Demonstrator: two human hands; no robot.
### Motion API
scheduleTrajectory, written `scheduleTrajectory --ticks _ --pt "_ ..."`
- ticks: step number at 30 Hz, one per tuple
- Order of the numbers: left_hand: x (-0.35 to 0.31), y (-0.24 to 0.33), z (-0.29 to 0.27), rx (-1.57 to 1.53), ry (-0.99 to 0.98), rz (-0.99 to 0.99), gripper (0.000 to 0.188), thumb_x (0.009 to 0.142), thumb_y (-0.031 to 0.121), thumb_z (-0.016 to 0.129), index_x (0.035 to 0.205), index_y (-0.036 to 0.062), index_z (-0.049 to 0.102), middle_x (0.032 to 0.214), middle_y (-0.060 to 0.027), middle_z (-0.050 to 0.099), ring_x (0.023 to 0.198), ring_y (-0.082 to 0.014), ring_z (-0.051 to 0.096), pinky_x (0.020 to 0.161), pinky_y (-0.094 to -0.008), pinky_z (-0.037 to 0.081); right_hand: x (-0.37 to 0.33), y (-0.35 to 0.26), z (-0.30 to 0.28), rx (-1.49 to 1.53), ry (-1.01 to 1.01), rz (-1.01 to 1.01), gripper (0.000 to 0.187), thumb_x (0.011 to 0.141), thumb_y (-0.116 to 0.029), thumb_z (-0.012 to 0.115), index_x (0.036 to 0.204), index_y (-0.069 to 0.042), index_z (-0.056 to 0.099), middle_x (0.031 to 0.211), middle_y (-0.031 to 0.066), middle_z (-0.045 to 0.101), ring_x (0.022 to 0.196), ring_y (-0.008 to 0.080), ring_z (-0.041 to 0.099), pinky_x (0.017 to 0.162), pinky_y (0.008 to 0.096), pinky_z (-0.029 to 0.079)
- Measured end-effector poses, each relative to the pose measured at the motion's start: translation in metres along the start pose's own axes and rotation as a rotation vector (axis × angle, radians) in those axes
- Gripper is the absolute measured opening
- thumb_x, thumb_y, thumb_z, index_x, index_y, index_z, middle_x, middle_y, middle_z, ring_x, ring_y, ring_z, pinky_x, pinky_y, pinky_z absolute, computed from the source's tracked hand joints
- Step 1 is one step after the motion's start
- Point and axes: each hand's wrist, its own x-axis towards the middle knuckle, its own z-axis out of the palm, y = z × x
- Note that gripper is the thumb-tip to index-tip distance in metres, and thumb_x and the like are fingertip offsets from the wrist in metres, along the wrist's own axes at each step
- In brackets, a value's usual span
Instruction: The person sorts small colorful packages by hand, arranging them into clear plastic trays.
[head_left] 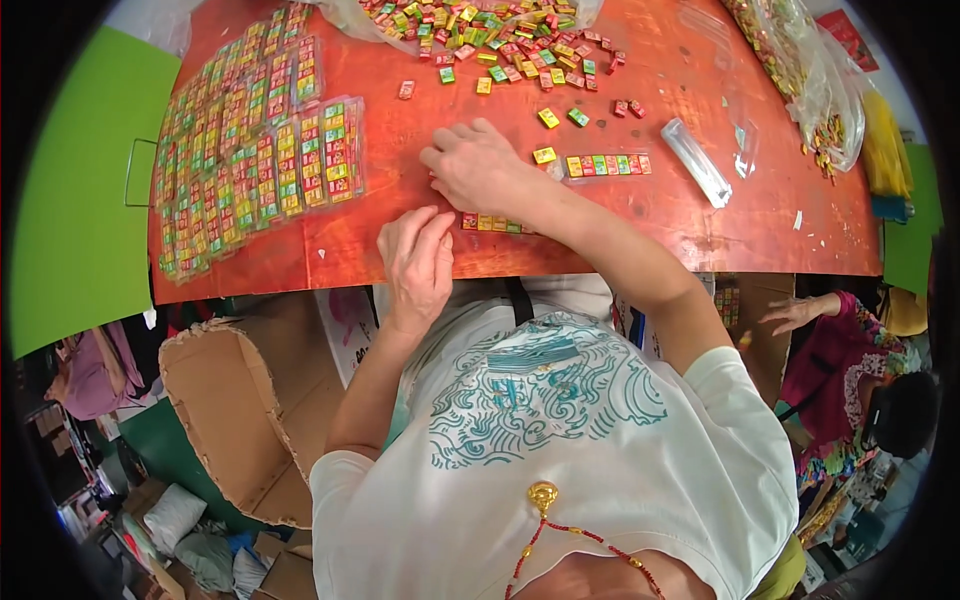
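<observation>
My left hand [417,265] is at the near part of the red table, fingers half bent and apart, with nothing visible in them. It is beside the left end of a filled strip of small coloured boxes [490,223], partly covered by my right forearm. Just beyond it, my right hand [478,168] reaches across with its fingers curled down. Its fingertips are hidden, so what they hold cannot be made out. By my right wrist lies a single yellow box [544,155]. To its right is a clear tray filled with a row of boxes [609,165].
Filled clear trays [315,155] cover the table's left side. A heap of loose small boxes [520,40] lies at the far middle. An unfilled clear plastic tray [697,163] and a bulging clear bag [815,80] are at right. Another person's hand [800,313] shows below the table edge.
</observation>
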Motion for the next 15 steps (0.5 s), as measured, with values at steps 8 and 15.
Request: scheduleTrajectory --ticks 8,15 --pt "0.01 0.027 0.016 0.096 -0.436 0.274 0.061 0.082 0.028 0.072 0.14 0.0179 0.055 0.152 -0.0187 0.038 0.141 -0.0402 0.033 0.108 -0.0636 0.03 -0.039 0.034 -0.055 0.289 0.001 0.135 0.018 0.082 -0.017 0.07 0.094 -0.004 0.066 0.086 0.0126 0.063 0.085 0.032 0.064 0.073 0.0475 0.049" --pt "0.012 0.03 0.042 0.125 -0.514 0.292 0.056 0.086 0.032 0.07 0.137 0.0146 0.056 0.152 -0.0195 0.039 0.143 -0.0409 0.031 0.111 -0.0651 0.025 -0.135 0.001 -0.077 0.271 -0.028 0.382 0.039 0.085 -0.011 0.07 0.122 -0.009 0.06 0.098 0.0119 0.061 0.092 0.0326 0.06 0.081 0.043 0.048"
